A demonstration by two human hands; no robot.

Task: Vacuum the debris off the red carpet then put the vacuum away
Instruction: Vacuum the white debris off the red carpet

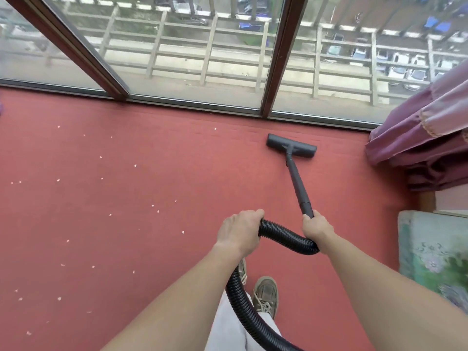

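Note:
The red carpet (157,178) fills the floor, with several small white bits of debris (152,205) scattered over its left half. A dark grey vacuum floor head (291,146) lies flat on the carpet near the window, joined to a black wand (298,184). My right hand (316,228) grips the wand's lower end where the ribbed black hose (285,235) starts. My left hand (240,231) holds the hose a little further back. The hose loops down past my legs and out of view; the vacuum body is hidden.
A floor-to-ceiling window with dark brown frames (274,57) borders the carpet's far edge. A purple curtain (425,138) bunches at the right, with a floral cushion (435,257) below it. My shoes (266,293) stand on the carpet under my hands.

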